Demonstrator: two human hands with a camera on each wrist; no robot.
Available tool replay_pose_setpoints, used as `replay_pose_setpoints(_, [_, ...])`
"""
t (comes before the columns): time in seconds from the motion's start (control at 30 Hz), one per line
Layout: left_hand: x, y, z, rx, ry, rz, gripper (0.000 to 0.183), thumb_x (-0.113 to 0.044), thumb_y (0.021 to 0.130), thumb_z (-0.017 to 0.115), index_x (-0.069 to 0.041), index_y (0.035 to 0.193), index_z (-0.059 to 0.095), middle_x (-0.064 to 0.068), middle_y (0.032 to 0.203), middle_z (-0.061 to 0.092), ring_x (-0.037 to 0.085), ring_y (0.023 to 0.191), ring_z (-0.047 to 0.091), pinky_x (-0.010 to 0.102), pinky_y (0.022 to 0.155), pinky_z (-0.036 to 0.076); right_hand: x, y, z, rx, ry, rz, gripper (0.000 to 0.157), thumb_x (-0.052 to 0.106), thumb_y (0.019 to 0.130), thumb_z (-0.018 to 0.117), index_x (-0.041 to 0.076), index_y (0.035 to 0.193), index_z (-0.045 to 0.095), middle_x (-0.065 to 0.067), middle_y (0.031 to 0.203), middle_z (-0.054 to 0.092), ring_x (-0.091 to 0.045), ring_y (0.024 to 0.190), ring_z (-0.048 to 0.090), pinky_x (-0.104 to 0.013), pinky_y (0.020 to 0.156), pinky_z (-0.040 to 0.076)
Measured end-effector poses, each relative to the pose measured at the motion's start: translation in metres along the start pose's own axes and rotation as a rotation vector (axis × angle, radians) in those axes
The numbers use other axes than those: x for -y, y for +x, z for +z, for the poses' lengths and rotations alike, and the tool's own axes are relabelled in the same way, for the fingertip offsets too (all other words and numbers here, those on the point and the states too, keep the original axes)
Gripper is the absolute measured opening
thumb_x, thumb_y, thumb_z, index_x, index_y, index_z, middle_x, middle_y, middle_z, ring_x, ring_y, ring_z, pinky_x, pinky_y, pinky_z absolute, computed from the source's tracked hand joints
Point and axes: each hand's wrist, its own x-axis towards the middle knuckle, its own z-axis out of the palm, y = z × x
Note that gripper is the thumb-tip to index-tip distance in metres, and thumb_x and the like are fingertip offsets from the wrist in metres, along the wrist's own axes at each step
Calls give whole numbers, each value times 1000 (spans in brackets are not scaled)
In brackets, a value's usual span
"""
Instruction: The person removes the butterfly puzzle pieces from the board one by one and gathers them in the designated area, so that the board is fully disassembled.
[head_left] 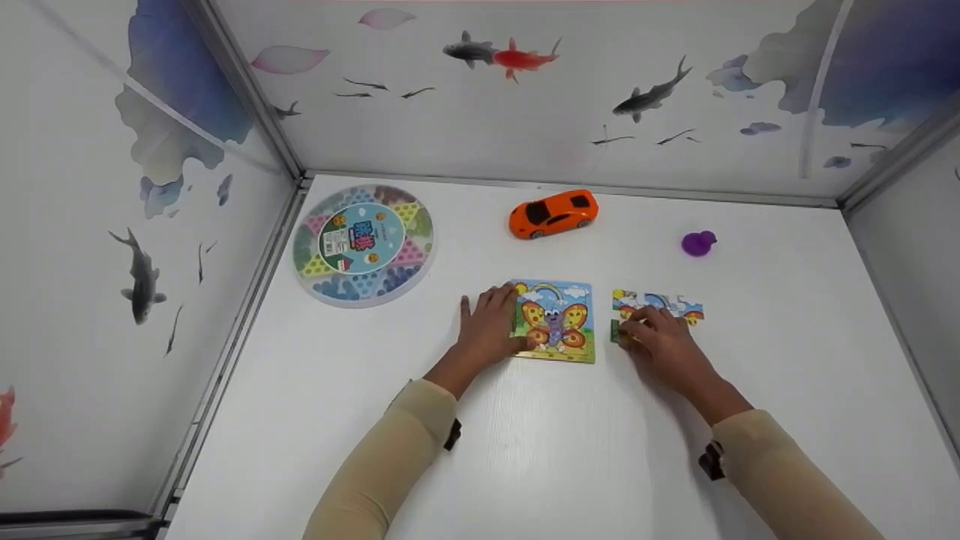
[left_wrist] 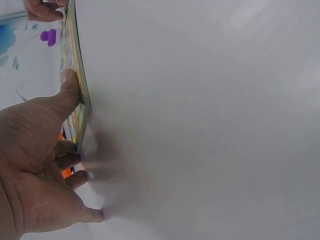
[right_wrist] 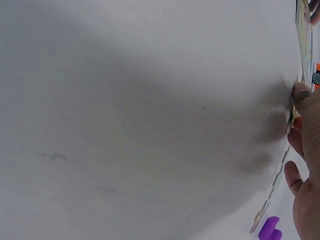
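Left hand [head_left: 487, 330] spread wide, fingers along the left edge of the puzzle [head_left: 555, 322], thumb over its near edge; puzzle flat on the table [head_left: 555, 450], butterfly face up, between the two hands; right hand [head_left: 667, 345] narrow, thumb and fingertips pinching a green piece [head_left: 615, 331] just right of the puzzle; more pieces [head_left: 691, 309] laid in a row beyond that hand, partly hidden by it; orange car [head_left: 553, 215] behind the puzzle; purple toy [head_left: 698, 243] at back right; round game [head_left: 363, 246] at back left.
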Motion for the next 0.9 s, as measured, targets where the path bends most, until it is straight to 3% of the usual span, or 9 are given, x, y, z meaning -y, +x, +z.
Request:
replay_pose_setpoints(0.23, [0,-1,0,1,8,3,103,-64,99,75,-17,177,27,1,185,26,28,171,25,72,136,16,-1,0,0,9,-12,17,27,13,103,80,12,129,79,-15,132,68,-41,130,62,-68,112,47])
replay_pose_setpoints(0.47, [-4,-4,-5,10,21,-3,100,-63,101,74,-16,177,28,1,184,26,27,170,25,72,136,17,0,1,0,18,-23,35,24,11,101,81,11,126,81,-15,130,69,-41,127,63,-64,105,45])
replay_pose_setpoints(0.67, [-3,-4,-5,8,1,-6,100,-61,100,76,-16,176,29,1,184,28,27,170,26,71,136,16,1,2,-1,30,-16,50,30,12,101,82,12,131,78,-16,137,67,-42,131,59,-73,115,44])
replay_pose_setpoints(0.9, [-4,-3,-4,17,11,-15,101,-62,100,75,-17,177,27,0,185,26,26,171,24,71,136,15,14,12,2,12,6,13,35,18,99,85,11,133,76,-14,136,67,-37,128,58,-59,110,46])
